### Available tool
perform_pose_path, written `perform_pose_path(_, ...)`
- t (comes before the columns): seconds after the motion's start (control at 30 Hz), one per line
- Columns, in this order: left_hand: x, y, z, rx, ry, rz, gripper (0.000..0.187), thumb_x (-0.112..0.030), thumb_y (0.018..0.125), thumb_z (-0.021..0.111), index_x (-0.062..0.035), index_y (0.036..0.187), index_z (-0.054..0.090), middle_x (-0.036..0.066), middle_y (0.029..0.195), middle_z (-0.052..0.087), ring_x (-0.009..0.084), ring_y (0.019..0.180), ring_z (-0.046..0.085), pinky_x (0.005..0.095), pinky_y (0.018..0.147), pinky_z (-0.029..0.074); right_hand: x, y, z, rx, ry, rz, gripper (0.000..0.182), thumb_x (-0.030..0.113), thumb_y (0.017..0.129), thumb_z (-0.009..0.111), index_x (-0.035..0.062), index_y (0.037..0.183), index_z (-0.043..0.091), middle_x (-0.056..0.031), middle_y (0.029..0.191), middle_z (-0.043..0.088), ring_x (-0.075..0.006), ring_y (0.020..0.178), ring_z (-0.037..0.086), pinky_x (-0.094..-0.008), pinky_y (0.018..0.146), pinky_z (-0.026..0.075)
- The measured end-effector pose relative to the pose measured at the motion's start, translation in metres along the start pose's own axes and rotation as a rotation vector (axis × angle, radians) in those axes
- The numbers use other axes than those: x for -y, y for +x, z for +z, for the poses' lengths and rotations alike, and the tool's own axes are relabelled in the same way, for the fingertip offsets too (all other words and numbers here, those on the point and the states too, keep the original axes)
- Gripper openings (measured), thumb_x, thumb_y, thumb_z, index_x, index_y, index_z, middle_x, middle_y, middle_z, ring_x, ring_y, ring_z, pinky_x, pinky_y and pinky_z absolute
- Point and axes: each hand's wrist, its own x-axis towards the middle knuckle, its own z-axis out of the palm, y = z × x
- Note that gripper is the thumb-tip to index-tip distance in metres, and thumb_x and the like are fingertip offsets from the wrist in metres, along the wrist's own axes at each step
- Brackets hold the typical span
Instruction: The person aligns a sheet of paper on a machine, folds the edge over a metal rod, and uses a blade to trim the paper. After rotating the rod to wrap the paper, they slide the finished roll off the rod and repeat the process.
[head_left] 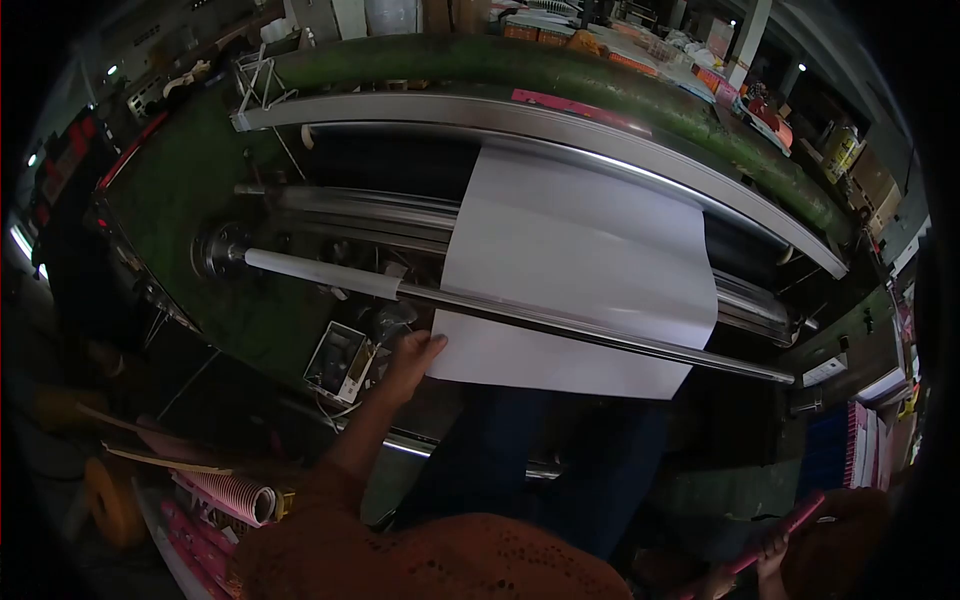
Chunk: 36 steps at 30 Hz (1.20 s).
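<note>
My left hand [410, 362] is closed at the lower left corner of a white sheet [580, 230], thumb and fingers at its edge. The sheet hangs from the machine's upper rollers and passes behind a shiny metal shaft [600, 327]; its bottom edge hangs loose above my legs. A white tube [320, 272] sits on the left part of this shaft. At the bottom right, my right hand [770, 553] is wrapped round a long pink stick-like piece [800, 515], held aslant and low beside me. Its lower end is partly out of view.
A green roller [500, 62] and a grey metal bar [400, 108] cross the machine behind the sheet. A small open box [340, 362] sits left of my left hand. Rolled patterned material [235, 495] and an orange roll [112, 500] stand lower left. Stacked material [865, 450] is at right.
</note>
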Motion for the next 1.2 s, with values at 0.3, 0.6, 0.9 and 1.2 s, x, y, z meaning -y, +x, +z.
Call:
perform_pose_path(0.3, -0.065, -0.040, 0.012, -0.056, -0.052, -0.002, 0.019, -0.022, 0.091, 0.063, -0.0035, 0.094, 0.066, -0.001, 0.084, 0.064, 0.0061, 0.076, 0.055, 0.0246, 0.071, 0.044, 0.050, 0.052, 0.058, 0.430, -0.005, 0.118, 0.023, 0.018, 0.092, 0.053, 0.0019, 0.107, 0.061, -0.0067, 0.085, 0.066, -0.0138, 0.076, 0.063, -0.0281, 0.061, 0.048)
perform_pose_path(0.6, -0.099, -0.046, 0.024, -0.120, -0.250, -0.080, 0.024, -0.027, 0.088, 0.066, -0.0059, 0.098, 0.063, 0.002, 0.087, 0.064, 0.0119, 0.078, 0.061, 0.0264, 0.068, 0.050, 0.047, 0.183, -0.026, 0.351, 0.290, -0.407, 0.028, 0.028, 0.093, 0.054, 0.0041, 0.103, 0.063, -0.0042, 0.084, 0.066, -0.0101, 0.074, 0.061, -0.0255, 0.065, 0.044)
perform_pose_path(0.9, -0.087, -0.036, 0.015, -0.050, -0.272, -0.076, 0.022, -0.027, 0.090, 0.060, -0.0071, 0.098, 0.060, 0.003, 0.089, 0.060, 0.0137, 0.084, 0.059, 0.0322, 0.069, 0.051, 0.058, 0.259, 0.063, 0.251, 0.616, -0.300, 0.054, 0.048, 0.086, 0.058, 0.0157, 0.129, 0.051, 0.0023, 0.121, 0.057, -0.0136, 0.103, 0.052, -0.0286, 0.078, 0.037)
perform_pose_path(1.2, -0.098, -0.048, 0.021, -0.066, -0.260, -0.129, 0.021, -0.028, 0.090, 0.061, -0.0089, 0.098, 0.061, 0.002, 0.090, 0.061, 0.0122, 0.083, 0.059, 0.0292, 0.066, 0.049, 0.059, 0.256, 0.067, 0.599, 0.715, -0.400, 0.049, 0.049, 0.087, 0.061, 0.0134, 0.121, 0.056, 0.0017, 0.107, 0.063, -0.0143, 0.092, 0.059, -0.0269, 0.069, 0.043)
